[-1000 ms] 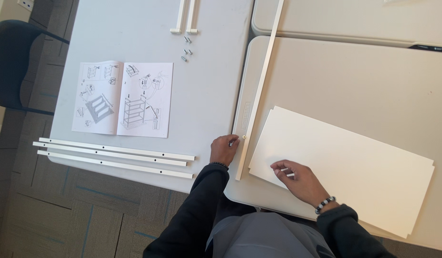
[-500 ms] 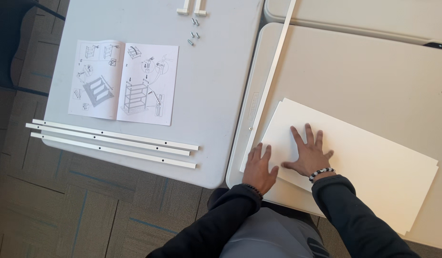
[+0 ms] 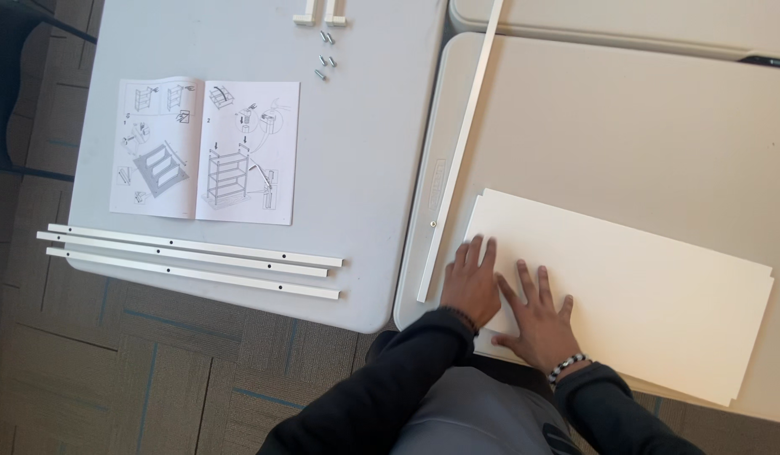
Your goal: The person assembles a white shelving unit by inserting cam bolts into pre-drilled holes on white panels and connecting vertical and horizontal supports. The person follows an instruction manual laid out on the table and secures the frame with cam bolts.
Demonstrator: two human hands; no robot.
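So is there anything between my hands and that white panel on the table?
Nothing visible. The left hand and right hand both lie flat on the near-left corner of the white panel. The long white rail lies just left of them, not in between.

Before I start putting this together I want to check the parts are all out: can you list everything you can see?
Instruction booklet: 1, white with grey drawings, open on the grey table.
Long rails: 3, white, side by side at that table's near edge.
Single rail: 1, white, along the beige table's left edge.
Flat panels: at least 2 stacked, cream, on the beige table.
Small pegs: about 5, grey metal, top of the grey table.
Short white pieces: 2, top edge, cut off.
Carpet floor: grey-brown tiles.
Left hand: flat on the panel's corner.
Right hand: flat on the panel, beaded bracelet.
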